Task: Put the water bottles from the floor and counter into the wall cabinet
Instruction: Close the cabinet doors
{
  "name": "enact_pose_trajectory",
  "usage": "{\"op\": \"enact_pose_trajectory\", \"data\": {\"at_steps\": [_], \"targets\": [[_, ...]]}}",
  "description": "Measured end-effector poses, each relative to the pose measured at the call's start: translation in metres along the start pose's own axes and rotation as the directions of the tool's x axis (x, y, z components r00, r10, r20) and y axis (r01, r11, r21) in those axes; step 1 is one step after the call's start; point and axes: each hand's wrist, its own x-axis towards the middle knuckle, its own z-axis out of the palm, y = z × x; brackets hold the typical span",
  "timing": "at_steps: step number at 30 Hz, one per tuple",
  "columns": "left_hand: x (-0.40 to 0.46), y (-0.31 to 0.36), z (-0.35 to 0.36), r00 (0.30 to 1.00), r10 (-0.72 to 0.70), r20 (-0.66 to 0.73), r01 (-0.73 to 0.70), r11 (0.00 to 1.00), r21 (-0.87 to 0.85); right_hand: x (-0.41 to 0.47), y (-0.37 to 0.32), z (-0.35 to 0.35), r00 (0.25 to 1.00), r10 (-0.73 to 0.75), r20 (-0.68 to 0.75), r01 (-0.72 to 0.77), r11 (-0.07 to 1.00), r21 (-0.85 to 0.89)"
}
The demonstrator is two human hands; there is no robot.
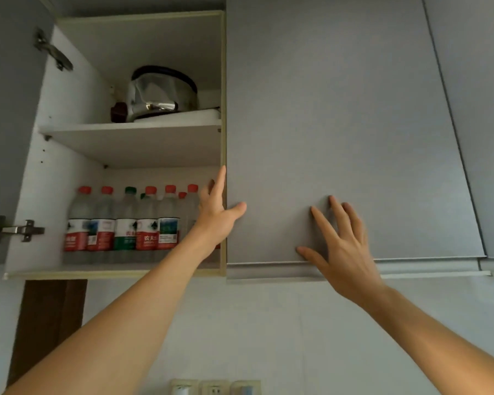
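Note:
The wall cabinet (54,178) stands with its left half uncovered. On its lower shelf several water bottles (126,220) with red and green caps stand upright in rows. My left hand (216,212) reaches up at the edge of the grey right door (325,124), fingers straight behind the edge and the thumb on the door's front. My right hand (342,240) lies flat with spread fingers on the lower part of that same door. Neither hand holds a bottle.
A steel kettle (160,94) sits on the upper shelf. The cabinet's left door (6,124) is swung open, hinges showing. Another closed grey door (485,109) lies to the right. Wall sockets (214,387) sit low on the white wall.

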Motion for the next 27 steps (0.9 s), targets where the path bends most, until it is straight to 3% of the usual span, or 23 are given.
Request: {"op": "enact_pose_trajectory", "data": {"at_steps": [14, 22, 27], "targets": [[0.042, -0.052, 0.003, 0.999, 0.008, 0.048, -0.011, 0.998, 0.059, 0.015, 0.016, 0.064, 0.978, -0.067, -0.197, 0.040, 0.990, -0.138], [0.032, -0.044, 0.005, 0.998, 0.062, -0.004, -0.057, 0.934, 0.353, 0.013, 0.004, 0.056, 0.996, 0.010, -0.086, -0.019, 0.994, -0.109], [0.019, -0.027, -0.018, 0.994, 0.094, -0.053, -0.064, 0.910, 0.409, 0.011, -0.041, 0.041, 0.999, 0.022, -0.049, -0.021, 0.999, 0.027]]}}
